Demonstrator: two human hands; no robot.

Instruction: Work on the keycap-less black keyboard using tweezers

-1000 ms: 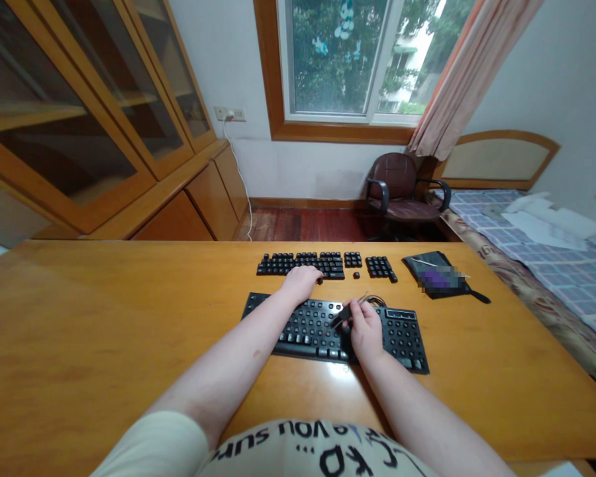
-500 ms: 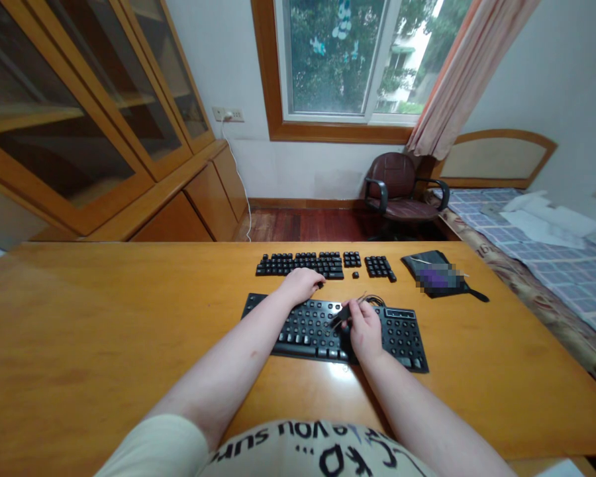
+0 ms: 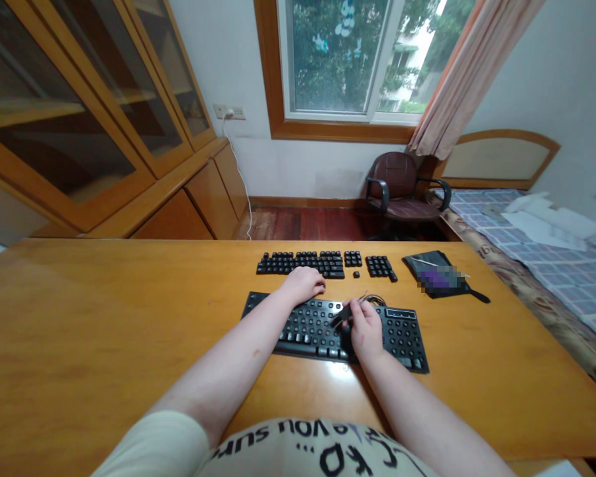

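Observation:
A black keyboard base (image 3: 402, 334) with most keycaps removed lies on the wooden desk (image 3: 104, 318) in front of me. Behind it, loose black keycaps (image 3: 302, 263) are laid out in keyboard order. My left hand (image 3: 302, 283) reaches over the base's far edge, fingers curled down at the front row of those keycaps; what it pinches is hidden. My right hand (image 3: 365, 328) rests on the middle of the base, closed on a small wire keycap puller (image 3: 345, 311).
A black pouch (image 3: 434, 275) with a brush handle lies at the right of the keycaps. Beyond the desk stand a brown office chair (image 3: 402, 192), wooden glass-door cabinets (image 3: 104, 119) at the left and a bed (image 3: 551, 252) at the right.
My left hand has drawn back slightly from the keycap row toward the keyboard base. My right hand stays put.

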